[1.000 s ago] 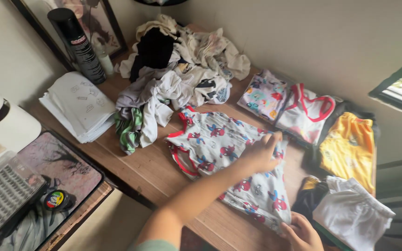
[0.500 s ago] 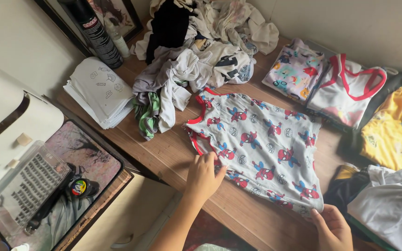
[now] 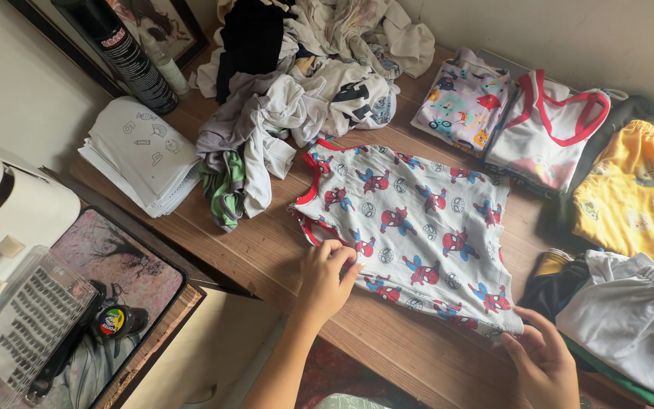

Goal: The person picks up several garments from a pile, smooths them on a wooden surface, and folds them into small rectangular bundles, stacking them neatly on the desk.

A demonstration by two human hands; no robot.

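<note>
Shirt (image 3: pixel 410 227), grey with red-and-blue cartoon print and red trim, lies spread flat near the front edge of the table (image 3: pixel 251 261), unfolded as yet. Left hand (image 3: pixel 325 280) pinches its armhole side with curled fingers; right hand (image 3: pixel 543 363) grips the hem corner at the front edge. Along the right edge and back right corner sit folded pieces, so part of the work looks done: a pastel print top (image 3: pixel 459 98), a white top (image 3: pixel 550 132), yellow shorts (image 3: pixel 633 197), a white piece (image 3: pixel 630 318). A crumpled heap (image 3: pixel 289 91) at the back edge is left to fold.
</note>
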